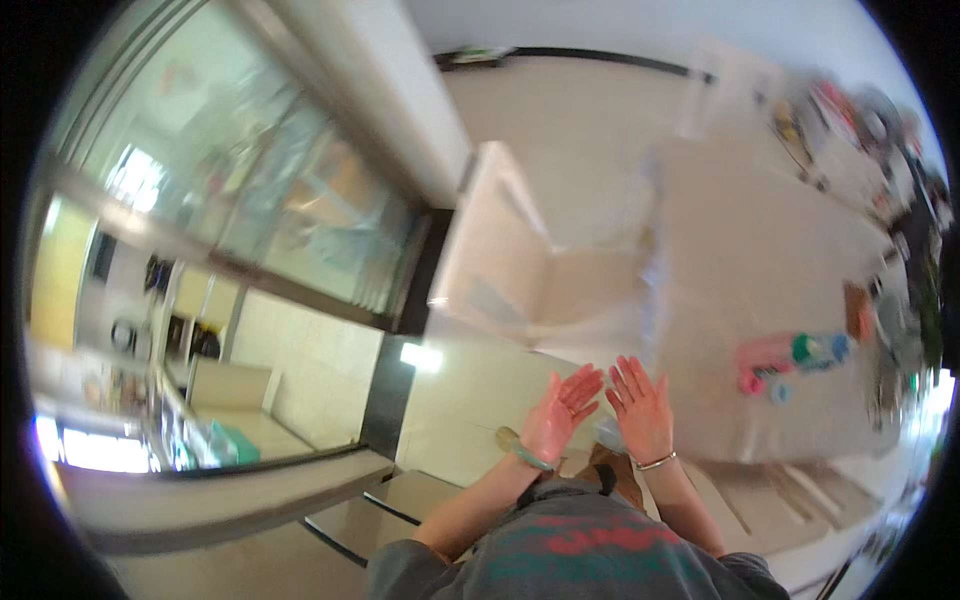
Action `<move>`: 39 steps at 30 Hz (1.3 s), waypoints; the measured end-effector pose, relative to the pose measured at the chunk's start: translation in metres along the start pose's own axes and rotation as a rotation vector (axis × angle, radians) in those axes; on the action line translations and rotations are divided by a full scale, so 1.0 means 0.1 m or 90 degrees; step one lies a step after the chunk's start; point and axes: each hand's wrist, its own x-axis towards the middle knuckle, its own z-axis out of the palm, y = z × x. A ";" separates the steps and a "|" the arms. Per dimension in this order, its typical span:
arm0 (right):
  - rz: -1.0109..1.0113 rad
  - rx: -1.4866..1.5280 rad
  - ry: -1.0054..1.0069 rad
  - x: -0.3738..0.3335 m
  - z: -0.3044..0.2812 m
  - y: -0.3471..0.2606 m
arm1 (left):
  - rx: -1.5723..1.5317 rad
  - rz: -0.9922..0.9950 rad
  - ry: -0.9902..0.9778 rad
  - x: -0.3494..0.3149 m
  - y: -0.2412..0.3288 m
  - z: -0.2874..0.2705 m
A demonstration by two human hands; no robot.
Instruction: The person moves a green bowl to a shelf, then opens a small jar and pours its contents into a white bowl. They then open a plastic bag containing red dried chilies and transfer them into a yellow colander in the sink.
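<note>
Nearest the camera was the person's own grey top (580, 550) with red and teal print, filling the lower edge of the view. From it both bare forearms rose toward the middle of the picture. On the left wrist sat a pale green bangle (531, 458), and on the right wrist a thin silver bracelet (656, 462).

Left hand (563, 412) was wide, fingers spread and tilted to the right, holding nothing. Right hand (640, 405) was wide as well, seen from the back with fingers fanned upward, also holding nothing. Both hands stood just beside each other, fingertips close but apart, in the air in front of a pale bench (760, 260) that was blurred by motion.

On that bench, well to the right of the hands, lay a pink thing (762, 358) and a bottle with a green cap (822, 348); their kind could not be told more closely. Beyond the hands stood a pale boxlike thing (500, 250) on the light tiled floor (480, 400). To the left ran a large glass pane (260, 190) with reflections, and dark-edged steps (400, 505) lay below it.
</note>
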 end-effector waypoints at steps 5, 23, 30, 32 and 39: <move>0.059 -0.285 -0.036 -0.03 1.40 -0.89 | -0.301 0.076 -0.064 -0.23 0.24 0.74; 0.576 -0.128 -0.257 1.76 3.43 3.35 | -0.506 0.453 0.217 -2.15 2.35 -2.51; 0.708 -0.136 -0.273 2.57 4.46 4.60 | -0.527 0.554 0.362 -2.58 3.77 -3.10; 0.760 -0.125 -0.311 2.69 4.88 5.14 | -0.478 0.626 0.320 -2.84 4.13 -3.30; 0.971 -0.168 -0.408 2.46 6.18 7.04 | -0.583 0.796 0.471 -3.67 4.93 -4.17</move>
